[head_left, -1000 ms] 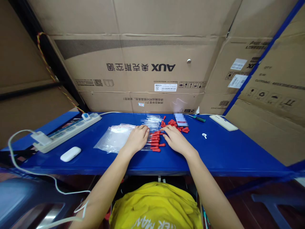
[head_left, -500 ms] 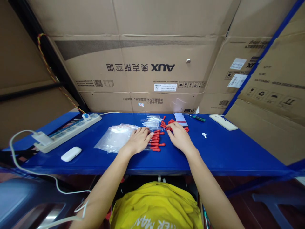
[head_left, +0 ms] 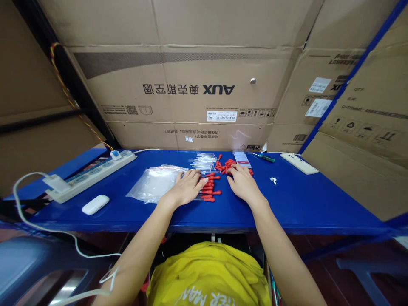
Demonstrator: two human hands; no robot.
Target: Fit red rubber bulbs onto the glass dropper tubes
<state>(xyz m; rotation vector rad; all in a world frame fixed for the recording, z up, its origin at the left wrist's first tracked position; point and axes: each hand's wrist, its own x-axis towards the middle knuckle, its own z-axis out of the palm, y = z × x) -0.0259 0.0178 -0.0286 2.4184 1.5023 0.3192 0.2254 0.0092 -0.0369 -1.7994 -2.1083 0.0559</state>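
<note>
My left hand (head_left: 188, 187) lies palm down over the row of glass droppers with red rubber bulbs (head_left: 208, 192), its fingers stretched forward and its thumb apart. The glass ends of those droppers are partly hidden beneath it. Beyond the fingertips is a bundle of clear glass tubes (head_left: 204, 163). My right hand (head_left: 245, 183) reaches to the pile of loose red rubber bulbs (head_left: 228, 164), fingers slightly bent over its near side and thumb spread away. Nothing shows between its thumb and fingers. Clear plastic bags (head_left: 151, 185) lie left of my left hand.
A phone (head_left: 242, 160) lies behind the bulbs, with a green-handled screwdriver (head_left: 266, 158) to its right. An earbud (head_left: 273, 181), a white power bank-like slab (head_left: 298, 163), a white earbud case (head_left: 95, 205) and a power strip (head_left: 92, 176) are on the blue table (head_left: 306, 204). Cardboard walls surround it.
My right hand has shifted slightly right, showing more of the loose red bulbs. My left hand has barely moved over the droppers.
</note>
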